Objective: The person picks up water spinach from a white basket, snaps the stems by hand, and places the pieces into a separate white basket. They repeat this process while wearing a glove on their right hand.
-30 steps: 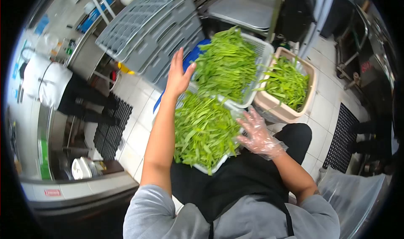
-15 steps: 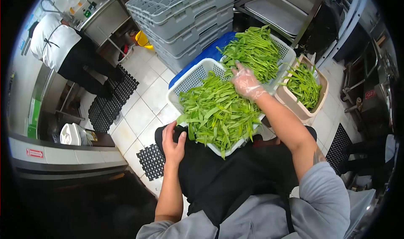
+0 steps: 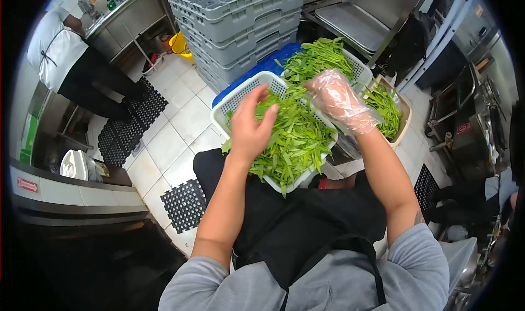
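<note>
My bare left hand (image 3: pixel 252 126) is raised over the left part of the near white basket (image 3: pixel 220 114), its fingers apart and nothing in it. Leafy green stems (image 3: pixel 298 147) fill that basket, which rests at my lap. My right hand (image 3: pixel 334 95), in a clear plastic glove, hangs between the two white baskets with its fingers curled down; whether stems are in them is hidden. Behind it, more cut green stems (image 3: pixel 317 59) are heaped in the far white basket (image 3: pixel 358 70). A beige bin (image 3: pixel 406 117) with greens (image 3: pixel 383 109) stands at the right.
Grey racks (image 3: pixel 235 29) are stacked behind the baskets beside a blue lid or tub (image 3: pixel 232 92). A person (image 3: pixel 65 54) stands at the sink at the upper left. Black mats (image 3: pixel 183 204) lie on the tiled floor. Part of another person (image 3: pixel 465 201) shows at the right.
My left hand has risen from the near basket's rim to above its greens. My right hand has drawn back from the far heap, its fingers now curled. The person at the sink has an arm bent forward.
</note>
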Demonstrator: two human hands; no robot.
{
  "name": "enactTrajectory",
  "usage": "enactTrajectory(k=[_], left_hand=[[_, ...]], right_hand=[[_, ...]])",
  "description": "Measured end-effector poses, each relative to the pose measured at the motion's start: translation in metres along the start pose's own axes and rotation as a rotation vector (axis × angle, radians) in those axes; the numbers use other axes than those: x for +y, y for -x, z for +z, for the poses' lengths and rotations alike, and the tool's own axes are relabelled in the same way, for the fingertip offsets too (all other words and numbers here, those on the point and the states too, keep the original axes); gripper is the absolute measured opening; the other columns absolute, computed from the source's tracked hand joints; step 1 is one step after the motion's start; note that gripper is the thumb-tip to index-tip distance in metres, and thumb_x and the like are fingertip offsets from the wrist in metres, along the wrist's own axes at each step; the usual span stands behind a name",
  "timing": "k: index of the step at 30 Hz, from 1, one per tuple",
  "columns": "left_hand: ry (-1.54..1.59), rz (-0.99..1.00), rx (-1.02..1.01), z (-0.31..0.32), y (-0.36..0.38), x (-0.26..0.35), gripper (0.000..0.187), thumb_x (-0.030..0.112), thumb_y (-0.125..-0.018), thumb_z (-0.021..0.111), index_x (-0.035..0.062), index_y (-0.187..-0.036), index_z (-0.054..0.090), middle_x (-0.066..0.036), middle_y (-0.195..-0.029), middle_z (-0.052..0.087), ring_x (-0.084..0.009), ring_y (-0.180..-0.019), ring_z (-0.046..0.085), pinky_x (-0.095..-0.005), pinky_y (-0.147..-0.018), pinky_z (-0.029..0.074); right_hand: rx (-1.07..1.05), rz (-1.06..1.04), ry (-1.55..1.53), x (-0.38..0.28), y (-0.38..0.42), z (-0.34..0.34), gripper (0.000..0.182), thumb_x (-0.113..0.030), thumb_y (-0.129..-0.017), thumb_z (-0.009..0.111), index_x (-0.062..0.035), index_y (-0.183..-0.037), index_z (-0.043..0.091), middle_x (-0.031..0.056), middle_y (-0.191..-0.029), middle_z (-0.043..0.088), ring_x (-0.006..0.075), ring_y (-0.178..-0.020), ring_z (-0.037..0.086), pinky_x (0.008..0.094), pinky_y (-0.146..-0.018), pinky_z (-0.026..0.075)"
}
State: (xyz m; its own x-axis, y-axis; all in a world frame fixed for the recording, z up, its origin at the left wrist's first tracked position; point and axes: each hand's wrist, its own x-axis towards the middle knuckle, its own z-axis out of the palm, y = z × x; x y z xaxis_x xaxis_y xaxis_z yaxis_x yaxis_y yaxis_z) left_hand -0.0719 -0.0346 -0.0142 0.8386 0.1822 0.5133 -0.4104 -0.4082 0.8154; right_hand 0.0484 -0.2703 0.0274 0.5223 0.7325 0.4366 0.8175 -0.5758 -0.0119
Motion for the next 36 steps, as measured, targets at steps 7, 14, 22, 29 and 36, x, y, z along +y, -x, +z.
enactTrajectory(k=[7,14,22,29,36], left_hand=[[-0.433,-0.263,-0.41,0.058,-0.001,-0.077,0.048,0.016,-0.089,0.073,0.0035,-0.134,0.064,-0.023,-0.126,0.07,-0.0414,-0.117,0.065,-0.0517,-0.101,0.051],[-0.489,-0.014,-0.036,0.025,0.023,-0.075,0.034,0.011,-0.089,0.071,0.0036,-0.123,0.07,-0.02,-0.12,0.071,-0.0386,-0.118,0.063,-0.0487,-0.102,0.048],[-0.379,0.243,-0.446,0.056,-0.001,0.02,0.022,0.015,-0.095,0.068,0.0023,-0.112,0.072,-0.017,-0.108,0.072,-0.0371,-0.104,0.067,-0.0479,-0.095,0.051],[-0.379,0.049,-0.581,0.063,0.001,0.004,0.016,0.016,-0.096,0.067,0.0022,-0.1,0.074,-0.018,-0.095,0.072,-0.0393,-0.095,0.068,-0.0484,-0.085,0.053],[-0.5,-0.072,-0.272,0.037,0.023,0.007,0.019,0.017,-0.099,0.064,0.0001,-0.1,0.071,-0.019,-0.085,0.071,-0.0376,-0.085,0.068,-0.0452,-0.08,0.054]], right_hand=[[-0.112,0.039,0.001,0.008,0.051,-0.024,0.014,-0.015,-0.087,0.067,-0.0035,-0.094,0.07,0.0221,-0.089,0.069,0.042,-0.088,0.067,0.051,-0.082,0.054],[-0.328,0.231,-0.213,0.022,0.084,-0.045,0.025,-0.025,-0.095,0.059,-0.003,-0.102,0.069,0.0189,-0.101,0.067,0.0405,-0.101,0.062,0.0516,-0.095,0.048],[-0.43,0.243,-0.401,-0.008,0.08,-0.023,0.034,-0.031,-0.105,0.056,-0.0022,-0.112,0.073,0.0184,-0.11,0.072,0.0391,-0.109,0.065,0.0479,-0.099,0.049],[-0.106,0.096,-0.292,-0.015,0.092,0.01,0.021,-0.021,-0.093,0.068,-0.0034,-0.104,0.073,0.0162,-0.094,0.071,0.0364,-0.089,0.068,0.047,-0.083,0.055],[0.344,-0.098,0.138,-0.012,0.08,0.033,0.015,-0.017,-0.085,0.068,-0.0081,-0.074,0.062,0.0151,-0.072,0.063,0.039,-0.073,0.064,0.0492,-0.076,0.053]])
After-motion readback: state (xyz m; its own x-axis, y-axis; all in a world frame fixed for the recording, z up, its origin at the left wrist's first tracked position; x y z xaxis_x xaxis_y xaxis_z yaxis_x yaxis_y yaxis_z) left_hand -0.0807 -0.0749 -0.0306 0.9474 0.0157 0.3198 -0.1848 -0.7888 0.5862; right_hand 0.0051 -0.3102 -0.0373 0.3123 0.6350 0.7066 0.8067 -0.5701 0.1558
